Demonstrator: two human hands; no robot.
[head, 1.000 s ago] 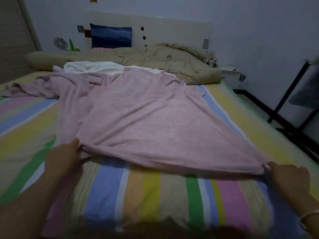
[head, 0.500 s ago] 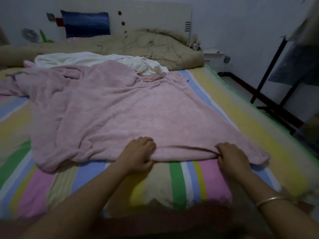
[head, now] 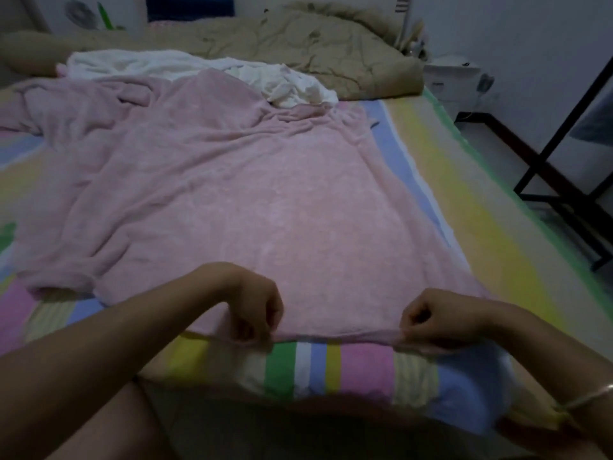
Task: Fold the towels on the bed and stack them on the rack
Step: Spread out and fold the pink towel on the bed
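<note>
A large pink towel [head: 232, 194] lies spread over the striped bed sheet [head: 481, 210], wrinkled toward its far left. A crumpled white towel [head: 185, 66] sits behind it, partly under its far edge. My left hand [head: 252, 307] pinches the pink towel's near edge left of centre. My right hand [head: 441, 318] pinches the same edge further right, and the edge runs taut between both hands. The black metal rack [head: 560, 161] stands on the floor to the right of the bed; only part of its frame shows.
A tan quilt [head: 315, 41] is bunched along the head of the bed. A white bedside unit [head: 454, 81] stands in the right corner by the wall. Dark cloth [head: 597, 117] hangs at the rack's upper part.
My hands left the towel's outer corners, came inward along its near edge, and now pinch it. The towel lies flatter and wider. The view dropped lower and nearer the bed.
</note>
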